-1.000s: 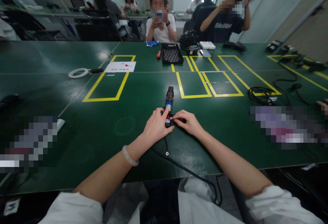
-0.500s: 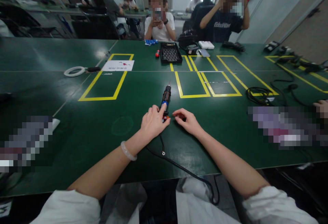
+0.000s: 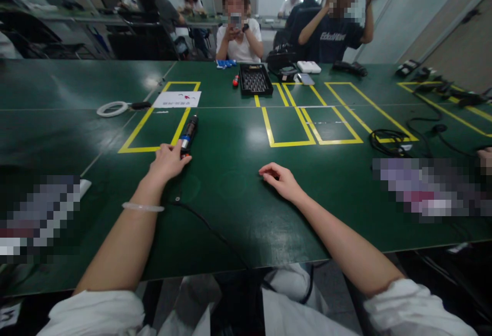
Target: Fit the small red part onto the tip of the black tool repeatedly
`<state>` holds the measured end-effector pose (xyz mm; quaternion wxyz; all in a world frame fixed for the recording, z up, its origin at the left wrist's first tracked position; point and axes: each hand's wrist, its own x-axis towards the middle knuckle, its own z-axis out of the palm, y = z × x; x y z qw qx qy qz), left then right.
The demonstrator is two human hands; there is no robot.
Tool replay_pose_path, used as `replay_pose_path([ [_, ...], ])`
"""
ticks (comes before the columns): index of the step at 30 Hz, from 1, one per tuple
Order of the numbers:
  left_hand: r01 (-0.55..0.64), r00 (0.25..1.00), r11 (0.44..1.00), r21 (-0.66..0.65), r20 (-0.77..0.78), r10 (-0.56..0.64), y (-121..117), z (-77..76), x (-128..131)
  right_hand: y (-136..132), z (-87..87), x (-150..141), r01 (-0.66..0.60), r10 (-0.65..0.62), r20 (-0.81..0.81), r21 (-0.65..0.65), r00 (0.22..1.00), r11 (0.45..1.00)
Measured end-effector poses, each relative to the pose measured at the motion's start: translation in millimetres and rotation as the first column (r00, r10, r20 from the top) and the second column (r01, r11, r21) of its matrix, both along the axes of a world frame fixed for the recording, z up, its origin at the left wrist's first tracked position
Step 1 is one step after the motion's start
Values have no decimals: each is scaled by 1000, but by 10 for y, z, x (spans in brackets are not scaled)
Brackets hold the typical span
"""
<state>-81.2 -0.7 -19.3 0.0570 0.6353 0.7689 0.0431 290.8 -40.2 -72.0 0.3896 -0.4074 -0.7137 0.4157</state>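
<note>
In the head view, my left hand (image 3: 168, 162) is closed around the rear part of a black electric screwdriver (image 3: 189, 132) with a blue band, held low over the green table or touching it. Its front end points away from me, beside the left yellow taped rectangle. Fingers cover much of its rear end, where a bit of orange-red shows. A black cord (image 3: 207, 222) trails back from the tool and over the near table edge. My right hand (image 3: 280, 178) rests on the table with fingers loosely curled and apart, holding nothing.
A black tray (image 3: 255, 80) with rows of small parts stands at the far middle, beside a small red object (image 3: 236, 80). A white paper sheet (image 3: 177, 99) and a white ring-shaped coil (image 3: 112, 109) lie left. Coiled black cable (image 3: 389, 141) lies right. People sit opposite.
My left hand has moved the electric screwdriver left and away from me, from the table's middle to the left taped rectangle. Its cord shifted along. My right hand has stayed in place.
</note>
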Motion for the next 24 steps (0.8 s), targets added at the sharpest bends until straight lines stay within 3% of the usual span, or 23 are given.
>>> replay_pose_path([
  [5,-132,990,991,12,47,131,140,-2,-557,-6,30,1,0,0,21,10,1000,1000],
  [13,-255,967,967,4,-20,255,248,61,-1081,-16,62,4,-10,9,41,14,999,1000],
  [20,-273,957,959,79,-78,279,160,45,-1032,-22,84,0,-20,19,64,25,998,999],
  [24,-372,925,922,110,-36,378,123,21,-936,-21,98,2,-23,20,75,32,997,999],
])
